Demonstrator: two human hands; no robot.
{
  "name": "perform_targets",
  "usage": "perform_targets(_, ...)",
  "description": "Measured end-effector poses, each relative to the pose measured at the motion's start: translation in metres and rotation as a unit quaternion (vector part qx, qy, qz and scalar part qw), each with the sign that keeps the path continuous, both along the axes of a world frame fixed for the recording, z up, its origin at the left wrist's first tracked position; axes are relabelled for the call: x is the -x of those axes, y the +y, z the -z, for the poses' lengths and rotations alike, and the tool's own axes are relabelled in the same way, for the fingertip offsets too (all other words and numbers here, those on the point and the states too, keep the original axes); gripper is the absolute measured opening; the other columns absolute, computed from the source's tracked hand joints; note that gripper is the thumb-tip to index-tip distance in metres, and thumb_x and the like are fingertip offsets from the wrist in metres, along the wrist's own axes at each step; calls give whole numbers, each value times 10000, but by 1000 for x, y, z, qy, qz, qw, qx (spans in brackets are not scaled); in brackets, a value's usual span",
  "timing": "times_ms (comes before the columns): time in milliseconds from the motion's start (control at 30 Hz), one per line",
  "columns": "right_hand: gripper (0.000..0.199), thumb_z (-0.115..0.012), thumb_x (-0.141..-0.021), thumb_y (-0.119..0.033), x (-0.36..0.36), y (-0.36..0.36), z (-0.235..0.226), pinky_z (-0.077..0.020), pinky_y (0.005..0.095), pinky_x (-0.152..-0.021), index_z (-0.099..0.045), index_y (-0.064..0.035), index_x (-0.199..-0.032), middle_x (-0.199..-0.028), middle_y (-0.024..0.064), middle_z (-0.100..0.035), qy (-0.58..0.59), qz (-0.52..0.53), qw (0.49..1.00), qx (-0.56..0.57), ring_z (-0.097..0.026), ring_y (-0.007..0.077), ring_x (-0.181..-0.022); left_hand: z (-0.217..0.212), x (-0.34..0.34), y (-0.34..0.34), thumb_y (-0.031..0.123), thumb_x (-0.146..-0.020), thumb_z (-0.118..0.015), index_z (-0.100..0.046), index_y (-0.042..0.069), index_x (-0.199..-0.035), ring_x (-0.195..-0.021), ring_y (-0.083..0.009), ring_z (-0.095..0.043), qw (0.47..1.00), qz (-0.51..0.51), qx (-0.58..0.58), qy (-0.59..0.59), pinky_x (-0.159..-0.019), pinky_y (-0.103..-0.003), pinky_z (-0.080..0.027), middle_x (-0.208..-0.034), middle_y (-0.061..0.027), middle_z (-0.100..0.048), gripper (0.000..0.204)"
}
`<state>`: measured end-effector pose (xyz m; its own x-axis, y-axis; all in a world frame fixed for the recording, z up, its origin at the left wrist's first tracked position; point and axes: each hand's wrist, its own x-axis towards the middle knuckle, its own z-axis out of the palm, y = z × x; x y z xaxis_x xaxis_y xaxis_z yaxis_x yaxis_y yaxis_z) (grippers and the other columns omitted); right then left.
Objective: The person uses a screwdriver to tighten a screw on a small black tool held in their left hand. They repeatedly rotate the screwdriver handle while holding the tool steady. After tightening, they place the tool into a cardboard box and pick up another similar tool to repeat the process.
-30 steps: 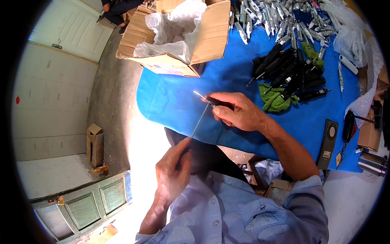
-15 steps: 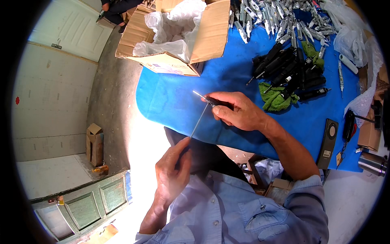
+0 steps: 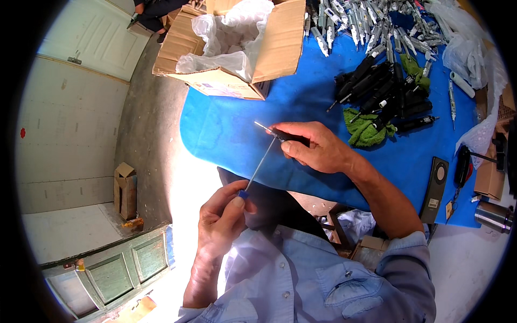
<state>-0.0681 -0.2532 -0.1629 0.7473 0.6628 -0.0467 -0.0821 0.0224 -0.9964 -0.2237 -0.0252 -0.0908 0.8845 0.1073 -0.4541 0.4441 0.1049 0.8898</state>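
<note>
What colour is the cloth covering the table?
Blue. The cloth shows plainly in the head view, under the right hand.

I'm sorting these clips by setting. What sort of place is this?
Probably a small workshop or assembly bench. A blue-covered table holds piles of black tools and grey metal parts, an open cardboard box stands by, and the floor is bare concrete.

Cardboard box [image 3: 226, 51] sits left of tools [image 3: 377, 91].
</note>
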Motion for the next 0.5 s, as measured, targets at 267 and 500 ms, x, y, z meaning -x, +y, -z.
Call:
perform_targets(267,415,-621,-954,-109,5,5,10,-530,336,-738,-617,49,-1338,-913,174,-713,-121,38,991,45,-674,206,-785,-6,-6,-3,86,-1025,-574,-598,-56,-1330,-501,-47,-469,1000,-17,-1,23,-440,-188,-357,-950,-132,-704,337)
perform_targets(500,385,-633,-928,-103,6,9,11,-538,399,-729,-632,47,-1283,-959,265,-689,-202,53,977,52,-700,364,-806,8,2,-14,-75,-845,-750,-668,10,-1208,-788,-181,-687,818,86,-496,-279,-702,-280,-565,-1033,-120,-684,383)
